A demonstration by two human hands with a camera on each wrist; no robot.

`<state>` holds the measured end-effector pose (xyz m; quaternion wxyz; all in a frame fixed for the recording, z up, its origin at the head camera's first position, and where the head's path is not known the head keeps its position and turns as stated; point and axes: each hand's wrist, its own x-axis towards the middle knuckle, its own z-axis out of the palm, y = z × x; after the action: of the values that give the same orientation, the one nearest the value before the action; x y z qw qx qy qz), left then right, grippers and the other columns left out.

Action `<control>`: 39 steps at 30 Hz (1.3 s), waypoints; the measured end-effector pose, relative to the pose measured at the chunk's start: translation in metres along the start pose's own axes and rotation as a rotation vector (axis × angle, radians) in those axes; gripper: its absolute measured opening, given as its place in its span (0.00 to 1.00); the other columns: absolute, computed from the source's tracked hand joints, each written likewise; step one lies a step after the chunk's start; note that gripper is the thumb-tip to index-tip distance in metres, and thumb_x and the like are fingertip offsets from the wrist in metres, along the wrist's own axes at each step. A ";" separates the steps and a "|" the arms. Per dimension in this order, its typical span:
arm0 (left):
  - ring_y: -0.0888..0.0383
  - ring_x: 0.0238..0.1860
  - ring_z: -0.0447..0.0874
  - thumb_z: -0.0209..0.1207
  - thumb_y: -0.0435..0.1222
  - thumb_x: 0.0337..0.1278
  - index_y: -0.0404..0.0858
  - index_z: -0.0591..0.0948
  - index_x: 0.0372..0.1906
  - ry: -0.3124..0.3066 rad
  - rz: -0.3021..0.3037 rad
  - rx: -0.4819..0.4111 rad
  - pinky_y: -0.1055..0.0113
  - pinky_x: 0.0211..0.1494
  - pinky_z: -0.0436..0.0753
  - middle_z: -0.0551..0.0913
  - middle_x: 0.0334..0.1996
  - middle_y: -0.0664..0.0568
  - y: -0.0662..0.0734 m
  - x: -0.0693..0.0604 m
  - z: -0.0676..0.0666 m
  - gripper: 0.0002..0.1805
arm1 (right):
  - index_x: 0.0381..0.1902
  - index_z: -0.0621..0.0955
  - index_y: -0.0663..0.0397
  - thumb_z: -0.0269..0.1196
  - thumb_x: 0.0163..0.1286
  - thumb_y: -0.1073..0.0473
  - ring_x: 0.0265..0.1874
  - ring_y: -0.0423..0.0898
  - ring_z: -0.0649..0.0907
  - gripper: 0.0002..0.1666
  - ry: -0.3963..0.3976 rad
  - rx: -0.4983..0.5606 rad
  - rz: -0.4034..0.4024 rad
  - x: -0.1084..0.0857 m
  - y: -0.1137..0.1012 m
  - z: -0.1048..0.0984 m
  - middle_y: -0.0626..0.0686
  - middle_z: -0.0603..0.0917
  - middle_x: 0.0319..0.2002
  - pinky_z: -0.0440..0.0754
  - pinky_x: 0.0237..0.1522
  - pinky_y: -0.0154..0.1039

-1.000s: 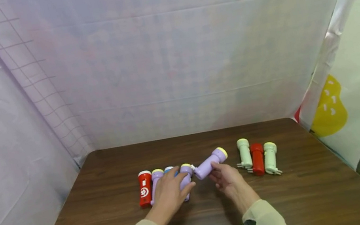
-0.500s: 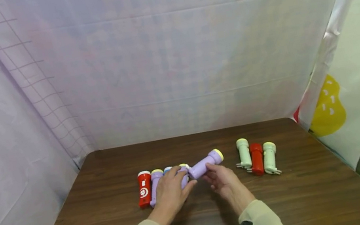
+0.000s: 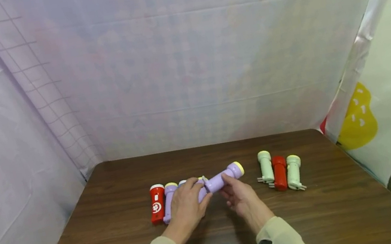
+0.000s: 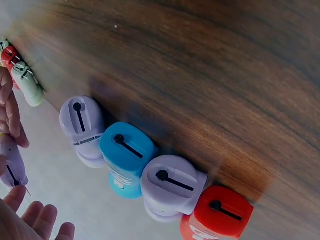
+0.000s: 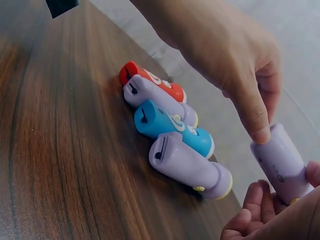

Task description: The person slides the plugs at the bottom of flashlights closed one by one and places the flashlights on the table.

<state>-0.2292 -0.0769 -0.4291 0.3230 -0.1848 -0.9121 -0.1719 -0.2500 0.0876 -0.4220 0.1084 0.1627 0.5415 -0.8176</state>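
Observation:
A purple flashlight with a yellow rim is held off the table, tilted, its head to the upper right. My right hand grips its barrel between thumb and fingers. The thumb and a finger of my left hand pinch its tail end, beside a small pale plug part. In the right wrist view the left hand reaches that tail from above, and the right hand holds the held flashlight from below. Its tail slot shows in the left wrist view.
Left of the held flashlight lie a red flashlight, a purple one, a blue one and another purple one, side by side. Two pale green flashlights flank a red one on the table's right.
The held purple flashlight has moved slightly left, to my left fingertips. My right hand has moved left with it; the left hand has shifted slightly right. The flashlights on the table keep their places.

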 end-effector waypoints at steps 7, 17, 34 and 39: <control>0.49 0.47 0.82 0.71 0.46 0.51 0.40 0.86 0.45 0.005 -0.012 0.006 0.55 0.46 0.80 0.83 0.48 0.48 0.000 0.003 0.000 0.19 | 0.29 0.81 0.44 0.63 0.71 0.46 0.30 0.39 0.81 0.13 0.028 -0.008 0.002 0.000 0.000 0.002 0.43 0.85 0.27 0.64 0.26 0.32; 0.49 0.47 0.82 0.72 0.45 0.52 0.39 0.86 0.47 0.014 -0.011 -0.011 0.56 0.46 0.80 0.82 0.48 0.48 -0.002 0.003 -0.002 0.19 | 0.29 0.82 0.47 0.64 0.70 0.47 0.26 0.37 0.81 0.13 0.043 0.001 -0.008 -0.001 0.003 0.005 0.43 0.86 0.26 0.65 0.24 0.30; 0.50 0.42 0.82 0.70 0.45 0.54 0.39 0.87 0.46 0.048 0.022 -0.020 0.56 0.42 0.80 0.82 0.41 0.47 -0.006 0.001 0.000 0.17 | 0.28 0.83 0.47 0.64 0.70 0.46 0.27 0.37 0.81 0.14 0.032 -0.013 -0.014 -0.005 0.003 0.004 0.42 0.86 0.25 0.65 0.25 0.31; 0.52 0.28 0.80 0.71 0.44 0.52 0.39 0.87 0.46 0.071 0.028 -0.007 0.60 0.28 0.77 0.78 0.28 0.52 -0.007 -0.001 0.002 0.18 | 0.30 0.83 0.47 0.65 0.69 0.46 0.27 0.37 0.82 0.13 0.035 -0.020 -0.015 -0.005 0.004 0.003 0.43 0.87 0.26 0.65 0.25 0.32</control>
<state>-0.2326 -0.0822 -0.4323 0.3571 -0.1925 -0.8967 -0.1768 -0.2446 0.0832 -0.4223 0.0942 0.1718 0.5528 -0.8099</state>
